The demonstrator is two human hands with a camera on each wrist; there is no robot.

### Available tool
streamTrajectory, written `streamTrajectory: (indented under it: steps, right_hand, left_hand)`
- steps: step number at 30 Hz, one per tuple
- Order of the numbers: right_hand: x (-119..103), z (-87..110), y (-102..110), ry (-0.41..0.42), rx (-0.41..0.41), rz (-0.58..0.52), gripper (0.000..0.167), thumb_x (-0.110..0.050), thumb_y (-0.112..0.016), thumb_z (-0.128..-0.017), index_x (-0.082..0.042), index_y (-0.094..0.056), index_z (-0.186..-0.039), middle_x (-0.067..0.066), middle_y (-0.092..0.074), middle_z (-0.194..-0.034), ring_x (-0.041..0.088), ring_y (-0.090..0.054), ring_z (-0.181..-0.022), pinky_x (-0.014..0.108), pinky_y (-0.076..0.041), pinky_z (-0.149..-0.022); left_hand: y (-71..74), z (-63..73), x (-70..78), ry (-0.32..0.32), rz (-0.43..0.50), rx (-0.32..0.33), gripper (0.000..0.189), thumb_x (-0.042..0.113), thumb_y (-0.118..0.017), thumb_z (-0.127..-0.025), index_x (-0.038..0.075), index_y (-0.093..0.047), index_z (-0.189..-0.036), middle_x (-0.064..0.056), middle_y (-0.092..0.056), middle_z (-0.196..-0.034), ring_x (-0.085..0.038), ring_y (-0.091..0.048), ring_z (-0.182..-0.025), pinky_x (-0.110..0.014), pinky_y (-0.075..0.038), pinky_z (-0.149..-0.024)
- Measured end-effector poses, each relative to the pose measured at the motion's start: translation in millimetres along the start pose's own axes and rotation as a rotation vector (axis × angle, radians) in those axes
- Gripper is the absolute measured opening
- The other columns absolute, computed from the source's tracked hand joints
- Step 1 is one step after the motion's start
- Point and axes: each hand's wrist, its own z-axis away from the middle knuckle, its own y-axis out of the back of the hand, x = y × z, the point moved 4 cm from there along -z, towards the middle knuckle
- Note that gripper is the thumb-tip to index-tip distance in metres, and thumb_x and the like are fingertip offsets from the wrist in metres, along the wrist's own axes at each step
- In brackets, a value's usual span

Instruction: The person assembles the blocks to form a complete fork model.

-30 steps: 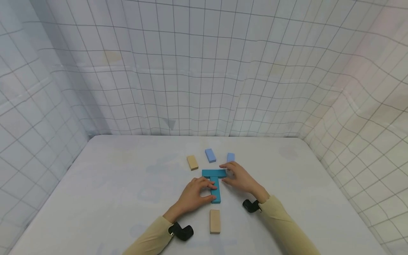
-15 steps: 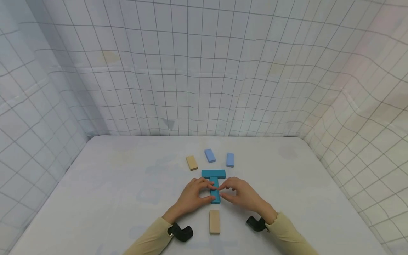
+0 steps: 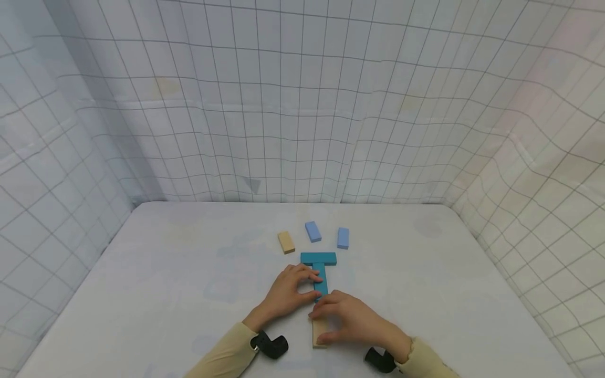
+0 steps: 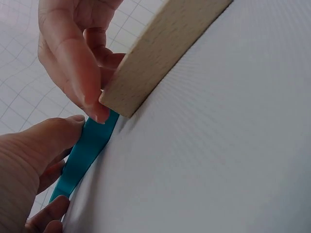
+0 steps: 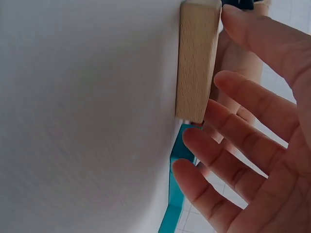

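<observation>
Low over the desk point(image 3: 425, 294), the right hand point(image 3: 350, 319), fingers spread, arches around a pale, brown-flecked wooden block point(image 5: 197, 63) lying flat near the foot of a smooth teal T point(image 3: 319, 259), which the loosely curved left hand point(image 3: 285, 290) touches.

No txt, brand, no. or sign was legible in any view, head or L/R wrist cams.
</observation>
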Motion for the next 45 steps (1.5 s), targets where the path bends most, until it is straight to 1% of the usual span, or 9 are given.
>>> streamTrajectory:
  steps: [5, 9, 18, 23, 30, 34, 38, 41, 45]
  right_hand:
    - [-5, 0.6, -4, 0.032, -0.015, 0.034, 0.044, -0.046, -0.072, -0.081, -0.017, -0.070, -0.113, -0.008, -0.060, -0.113, 0.007, -0.051, -0.107, 0.026, -0.043, -0.090]
    - [-6, 0.9, -6, 0.026, -0.026, 0.034, 0.046, -0.048, -0.072, -0.080, -0.016, -0.070, -0.113, -0.007, -0.058, -0.113, 0.007, -0.050, -0.107, 0.025, -0.043, -0.090]
    - [-5, 3.4, -5, 0.021, -0.023, 0.041, 0.045, -0.047, -0.073, -0.080, -0.016, -0.068, -0.112, -0.007, -0.057, -0.113, 0.007, -0.050, -0.107, 0.026, -0.043, -0.090]
    - [0, 6.9, -1, -0.015, -0.003, 0.044, 0.043, -0.046, -0.073, -0.080, -0.016, -0.068, -0.111, -0.008, -0.057, -0.114, 0.007, -0.050, -0.107, 0.027, -0.043, -0.090]
    - [6, 14.0, 3, -0.077, 0.002, 0.023, 0.047, -0.045, -0.073, -0.081, -0.017, -0.065, -0.118, -0.008, -0.055, -0.118, 0.008, -0.050, -0.108, 0.030, -0.044, -0.091]
    - [7, 18.3, 5, -0.100, -0.008, 0.027, 0.052, -0.047, -0.073, -0.080, -0.018, -0.063, -0.122, -0.008, -0.054, -0.119, 0.008, -0.051, -0.108, 0.031, -0.044, -0.091]
    - [10, 21.6, 5, -0.126, -0.013, 0.019, 0.054, -0.049, -0.073, -0.079, -0.019, -0.062, -0.123, -0.010, -0.053, -0.116, 0.006, -0.051, -0.105, 0.031, -0.045, -0.089]
    - [11, 22.4, 6, -0.130, -0.005, -0.005, 0.052, -0.047, -0.074, -0.079, -0.018, -0.063, -0.121, -0.010, -0.054, -0.114, 0.005, -0.052, -0.102, 0.030, -0.046, -0.087]
    - [10, 21.8, 7, -0.119, 0.004, -0.002, 0.050, -0.045, -0.074, -0.080, -0.016, -0.064, -0.119, -0.008, -0.055, -0.114, 0.007, -0.053, -0.104, 0.030, -0.046, -0.088]
  left_hand:
    - [-0.2, -0.1, 0.7, -0.021, -0.013, 0.009, 0.027, 0.033, -0.074, -0.083, 0.021, -0.071, -0.106, 0.007, -0.060, -0.118, -0.015, -0.050, -0.104, -0.040, -0.040, -0.087]
    - [-0.1, -0.3, 1.1, -0.035, -0.016, 0.024, 0.026, 0.033, -0.074, -0.083, 0.020, -0.071, -0.106, 0.007, -0.060, -0.117, -0.016, -0.050, -0.103, -0.041, -0.041, -0.087]
    - [0.2, -0.8, 0.1, -0.007, 0.001, 0.006, 0.028, 0.033, -0.075, -0.082, 0.022, -0.070, -0.107, 0.011, -0.059, -0.118, -0.014, -0.049, -0.105, -0.039, -0.040, -0.088]
    - [-0.4, -1.2, 0.6, -0.024, -0.005, 0.020, 0.028, 0.034, -0.075, -0.082, 0.022, -0.070, -0.107, 0.010, -0.059, -0.117, -0.015, -0.050, -0.104, -0.039, -0.040, -0.087]
    - [-0.1, -0.9, -0.6, -0.009, -0.007, 0.014, 0.028, 0.034, -0.076, -0.081, 0.022, -0.071, -0.107, 0.010, -0.059, -0.117, -0.014, -0.050, -0.103, -0.039, -0.041, -0.087]
    - [0.2, -0.5, 0.1, -0.034, -0.012, 0.028, 0.028, 0.033, -0.076, -0.081, 0.022, -0.071, -0.106, 0.009, -0.060, -0.116, -0.015, -0.050, -0.102, -0.040, -0.041, -0.085]
    - [0.2, -0.1, 0.6, -0.050, -0.012, 0.039, 0.027, 0.033, -0.075, -0.082, 0.021, -0.071, -0.106, 0.008, -0.060, -0.116, -0.015, -0.051, -0.100, -0.040, -0.042, -0.084]
    - [0.0, -0.2, 0.4, -0.049, -0.010, 0.038, 0.027, 0.033, -0.075, -0.082, 0.020, -0.071, -0.106, 0.008, -0.060, -0.116, -0.016, -0.051, -0.100, -0.040, -0.042, -0.084]
    - [-0.6, -0.9, 0.0, -0.029, -0.005, 0.025, 0.027, 0.033, -0.075, -0.082, 0.021, -0.071, -0.106, 0.009, -0.060, -0.116, -0.016, -0.051, -0.101, -0.040, -0.041, -0.085]
